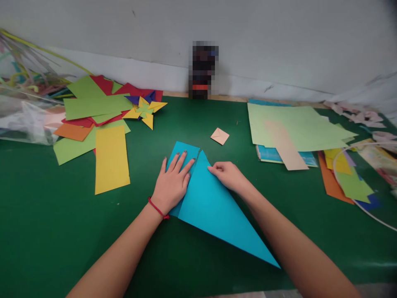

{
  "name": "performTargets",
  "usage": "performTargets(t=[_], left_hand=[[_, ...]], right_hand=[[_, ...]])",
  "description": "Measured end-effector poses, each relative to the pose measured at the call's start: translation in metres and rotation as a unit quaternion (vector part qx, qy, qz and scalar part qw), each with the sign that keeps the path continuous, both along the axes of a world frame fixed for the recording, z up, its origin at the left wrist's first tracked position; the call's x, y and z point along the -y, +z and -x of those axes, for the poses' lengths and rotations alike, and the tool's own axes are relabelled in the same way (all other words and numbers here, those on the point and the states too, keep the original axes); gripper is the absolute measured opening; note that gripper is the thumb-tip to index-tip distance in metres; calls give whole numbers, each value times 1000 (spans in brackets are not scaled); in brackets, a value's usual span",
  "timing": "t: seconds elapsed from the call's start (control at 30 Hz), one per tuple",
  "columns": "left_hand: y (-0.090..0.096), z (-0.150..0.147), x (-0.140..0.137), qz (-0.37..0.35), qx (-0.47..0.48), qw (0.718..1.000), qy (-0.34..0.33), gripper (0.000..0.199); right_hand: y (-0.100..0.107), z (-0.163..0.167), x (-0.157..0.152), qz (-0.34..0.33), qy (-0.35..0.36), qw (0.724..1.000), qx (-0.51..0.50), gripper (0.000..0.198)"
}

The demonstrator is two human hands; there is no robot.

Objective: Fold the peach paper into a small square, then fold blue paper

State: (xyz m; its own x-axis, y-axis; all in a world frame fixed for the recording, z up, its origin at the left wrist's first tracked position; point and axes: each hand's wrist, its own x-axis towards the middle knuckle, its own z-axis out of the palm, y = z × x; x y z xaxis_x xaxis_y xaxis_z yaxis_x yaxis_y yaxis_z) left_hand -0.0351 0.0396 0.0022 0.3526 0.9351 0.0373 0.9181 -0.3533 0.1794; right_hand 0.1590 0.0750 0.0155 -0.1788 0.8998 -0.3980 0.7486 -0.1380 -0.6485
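A bright blue sheet of paper [214,207] lies before me, with a large triangular part on the right and a narrow strip on the left. Where the two parts meet, a small ragged notch shows at the top. My left hand [173,182] rests flat on the strip with its fingers apart, a red cord around the wrist. Thumb and bent fingers of my right hand [228,176] pinch the triangle's upper right edge. Just beyond the sheet is a small folded pale pink paper square [220,136].
Green, red and orange papers [96,107], a yellow sheet [111,159] and a folded paper star [144,109] lie left. On the right are pale green sheets [288,124] and coloured scraps [347,174]. A blurred dark object [204,70] stands against the wall. The tabletop [62,223] is green.
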Motion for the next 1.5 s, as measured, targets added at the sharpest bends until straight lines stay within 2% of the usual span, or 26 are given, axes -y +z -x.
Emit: performTargets(t=[1.03, 1.2, 1.37, 1.5], left_hand=[[0, 0, 0, -4, -4, 1000, 2, 45], [-1, -2, 1, -4, 0, 1000, 7, 45], [-1, -7, 0, -20, 11, 998, 60, 47], [2, -8, 3, -26, 15, 998, 62, 47]], right_hand=[[-2, -3, 11, -12, -17, 1000, -15, 37], [3, -7, 14, 32, -25, 998, -55, 43], [14, -21, 28, 112, -17, 990, -79, 40], [14, -32, 37, 83, 11, 995, -45, 33]])
